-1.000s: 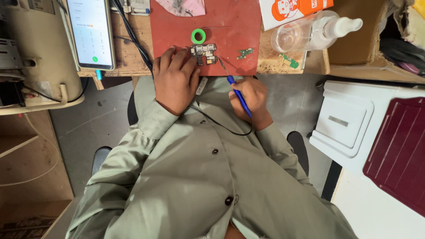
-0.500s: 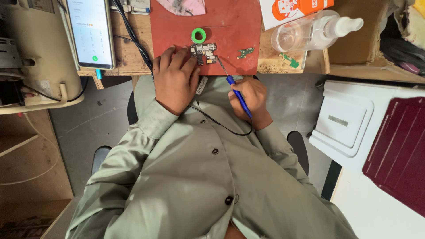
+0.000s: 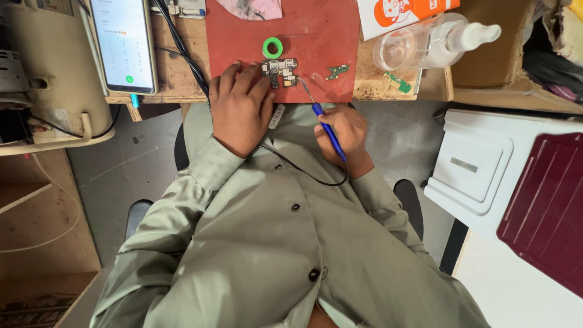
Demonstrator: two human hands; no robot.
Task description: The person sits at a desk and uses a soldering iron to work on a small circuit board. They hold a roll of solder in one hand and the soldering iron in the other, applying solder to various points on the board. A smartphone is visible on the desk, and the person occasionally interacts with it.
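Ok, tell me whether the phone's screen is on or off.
On. The smartphone at the bench's left side shows a lit white screen with a green round button near its lower edge.

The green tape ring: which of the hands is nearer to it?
Left. The left hand lies just below-left of the green tape ring; the right hand, holding the blue tool, sits farther below-right.
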